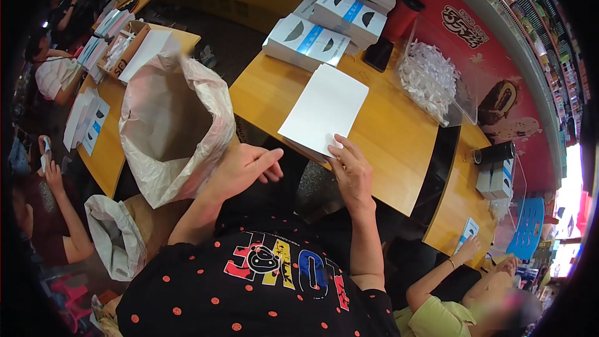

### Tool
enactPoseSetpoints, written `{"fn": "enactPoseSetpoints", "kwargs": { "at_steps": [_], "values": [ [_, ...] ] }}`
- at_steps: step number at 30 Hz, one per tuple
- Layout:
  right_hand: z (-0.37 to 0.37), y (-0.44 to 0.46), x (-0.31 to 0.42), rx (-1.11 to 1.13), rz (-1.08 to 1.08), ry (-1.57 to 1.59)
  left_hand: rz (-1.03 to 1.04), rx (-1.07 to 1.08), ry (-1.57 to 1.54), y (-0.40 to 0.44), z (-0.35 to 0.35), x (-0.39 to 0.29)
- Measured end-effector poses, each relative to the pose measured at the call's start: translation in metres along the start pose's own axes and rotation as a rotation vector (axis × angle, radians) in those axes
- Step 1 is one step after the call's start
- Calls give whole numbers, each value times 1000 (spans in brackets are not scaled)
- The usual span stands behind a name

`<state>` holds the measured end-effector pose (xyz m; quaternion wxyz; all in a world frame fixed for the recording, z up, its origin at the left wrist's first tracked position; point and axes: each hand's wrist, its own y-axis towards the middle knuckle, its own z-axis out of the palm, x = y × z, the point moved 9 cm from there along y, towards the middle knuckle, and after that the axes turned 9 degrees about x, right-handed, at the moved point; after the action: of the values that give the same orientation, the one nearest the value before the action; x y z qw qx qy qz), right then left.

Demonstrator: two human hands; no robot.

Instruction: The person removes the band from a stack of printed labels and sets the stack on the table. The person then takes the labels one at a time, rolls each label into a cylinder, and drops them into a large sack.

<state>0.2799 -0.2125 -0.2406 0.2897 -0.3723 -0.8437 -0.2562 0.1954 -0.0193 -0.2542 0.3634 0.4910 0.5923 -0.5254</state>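
A thin stack of white paper sheets (326,109) lies on the wooden table, its near end reaching over the table's front edge. My right hand (353,175) pinches the near right corner of it between thumb and fingers. My left hand (249,171) hangs in front of the table edge with nothing in it, the thumb apart from loosely bent fingers. Just beyond and left of that hand stands a big white woven sack (140,171) with its mouth wide open; its bottom is in shadow.
Banded stacks of white printed boxes or cards (306,40) stand at the table's back, near a dark phone (378,55). A clear bin (430,81) holds white paper pieces. Co-workers sit left and right; one's hand (468,246) holds a blue-white pack. A second sack (115,237) stands lower left.
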Motion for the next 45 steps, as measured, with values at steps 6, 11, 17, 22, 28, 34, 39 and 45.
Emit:
{"fn": "enactPoseSetpoints", "kwargs": {
  "at_steps": [6,11,17,22,28,34,39,45],
  "values": [
    [-36,-30,48,-37,-247,56,-82,292,-1279,33,48,27],
    [-38,-51,49,121,-178,442,51,159,-1052,40,34,21],
    [-33,-62,-22,-135,336,943,322,119,-534,20,44,-29],
    [-19,-58,-38,-140,257,1195,615,190,-209,11,49,-57],
    [-2,-54,-39,-40,315,1271,856,119,434,-1,63,-81],
    [6,-54,-54,-124,326,1286,874,249,514,-4,84,-78],
    [-48,-63,-57,-514,186,955,515,-164,147,1,35,-48],
    [-50,-59,-40,-363,140,841,-146,403,-745,15,81,-1]
  ]
}}
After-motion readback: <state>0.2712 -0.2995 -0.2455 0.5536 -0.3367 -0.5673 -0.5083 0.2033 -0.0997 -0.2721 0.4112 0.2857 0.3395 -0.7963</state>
